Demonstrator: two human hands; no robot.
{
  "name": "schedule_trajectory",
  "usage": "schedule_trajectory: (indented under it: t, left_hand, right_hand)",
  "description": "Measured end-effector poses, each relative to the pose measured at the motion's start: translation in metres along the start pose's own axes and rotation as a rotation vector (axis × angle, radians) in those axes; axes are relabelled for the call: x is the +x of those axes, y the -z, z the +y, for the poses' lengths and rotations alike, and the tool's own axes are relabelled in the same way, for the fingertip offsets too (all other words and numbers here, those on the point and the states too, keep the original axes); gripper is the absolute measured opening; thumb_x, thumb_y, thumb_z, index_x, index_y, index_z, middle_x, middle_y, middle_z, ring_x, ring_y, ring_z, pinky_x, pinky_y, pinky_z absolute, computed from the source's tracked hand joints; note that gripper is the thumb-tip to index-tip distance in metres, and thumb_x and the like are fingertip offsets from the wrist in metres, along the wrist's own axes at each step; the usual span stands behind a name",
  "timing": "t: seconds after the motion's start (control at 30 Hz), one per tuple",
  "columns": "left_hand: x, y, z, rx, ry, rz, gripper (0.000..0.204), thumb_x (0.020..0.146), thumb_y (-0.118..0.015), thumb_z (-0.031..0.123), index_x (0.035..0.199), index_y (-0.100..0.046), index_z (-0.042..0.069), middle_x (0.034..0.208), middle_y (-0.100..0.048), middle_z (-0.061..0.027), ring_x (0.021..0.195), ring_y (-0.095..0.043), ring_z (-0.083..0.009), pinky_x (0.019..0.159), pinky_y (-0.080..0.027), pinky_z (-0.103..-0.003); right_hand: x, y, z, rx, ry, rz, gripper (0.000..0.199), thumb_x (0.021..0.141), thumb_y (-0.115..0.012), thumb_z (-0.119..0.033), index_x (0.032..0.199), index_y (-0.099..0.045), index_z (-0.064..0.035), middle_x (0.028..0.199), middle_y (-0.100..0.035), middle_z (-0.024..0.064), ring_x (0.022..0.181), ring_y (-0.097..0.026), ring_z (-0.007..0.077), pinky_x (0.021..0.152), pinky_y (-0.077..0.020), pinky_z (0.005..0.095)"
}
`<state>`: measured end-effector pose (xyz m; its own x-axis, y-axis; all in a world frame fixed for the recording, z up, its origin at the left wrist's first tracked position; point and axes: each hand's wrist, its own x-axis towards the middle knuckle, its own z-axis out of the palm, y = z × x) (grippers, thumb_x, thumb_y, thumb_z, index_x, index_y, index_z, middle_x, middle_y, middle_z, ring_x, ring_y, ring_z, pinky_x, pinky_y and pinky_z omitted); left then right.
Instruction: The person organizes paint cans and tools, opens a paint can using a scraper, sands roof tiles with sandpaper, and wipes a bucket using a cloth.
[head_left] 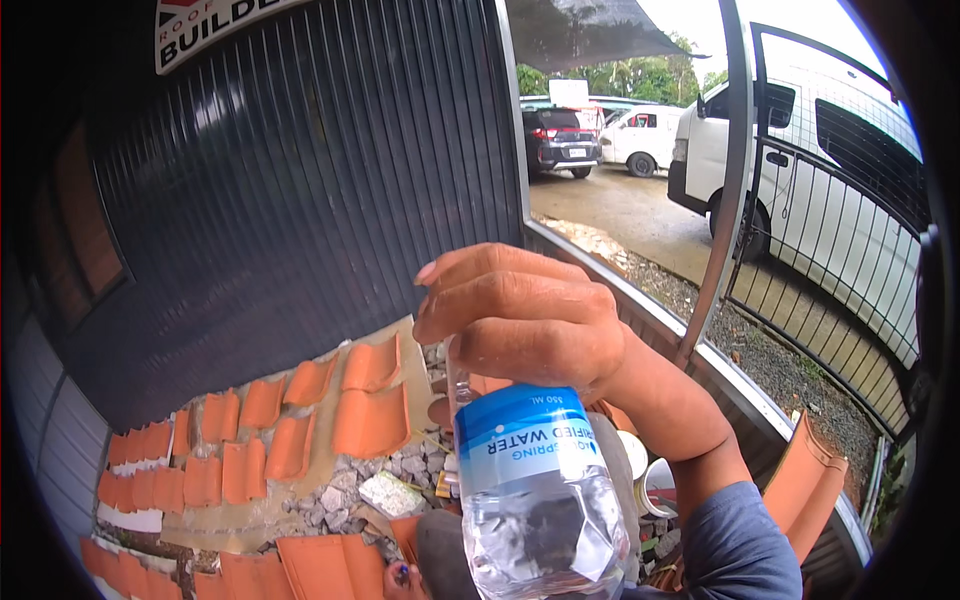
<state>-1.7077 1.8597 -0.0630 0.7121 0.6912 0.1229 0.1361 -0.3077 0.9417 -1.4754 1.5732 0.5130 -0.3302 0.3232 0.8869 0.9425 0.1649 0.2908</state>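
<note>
Right hand (525, 320) has its fingers (470, 268) curled tight over the top of the water bottle (535, 480), which sits raised in front of the orange roof tiles (290, 420). Left hand not seen. I'd keep the bottle upright, grip firm at the neck.

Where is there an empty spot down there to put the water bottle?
The right hand holds the water bottle. The barest patch is the sandy strip between the orange roof tiles. The broken stones beside it are bumpy and cluttered. By the white cups near the metal ledge it is crowded.
</note>
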Motion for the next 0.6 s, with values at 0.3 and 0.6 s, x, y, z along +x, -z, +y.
schedule_trajectory:
  t: [0.3,0.6]
  left_hand:
    - [0.016,0.008,0.331,-0.523,-0.489,-0.246,0.047,0.095,-0.074,0.027,0.127,-0.055,-0.002,0.106,-0.066,-0.0156,0.074,-0.066,-0.0169,0.064,-0.056,-0.028]
    - [0.005,-0.001,0.344,-0.045,-0.679,-0.582,0.047,0.099,-0.066,0.039,0.123,-0.066,-0.002,0.106,-0.065,-0.0204,0.096,-0.065,-0.03,0.077,-0.055,-0.037]
  right_hand:
    - [-0.16,-0.054,-0.095,0.517,-0.512,0.035,0.043,0.083,-0.079,-0.017,0.112,-0.06,0.0085,0.096,-0.067,0.021,0.076,-0.068,0.0365,0.07,-0.0573,0.0448]
    - [-0.242,-0.066,-0.212,0.399,-1.233,-0.217,0.069,0.076,-0.083,-0.033,0.126,-0.053,0.0024,0.095,-0.066,0.0175,0.077,-0.068,0.0384,0.064,-0.0547,0.0457]
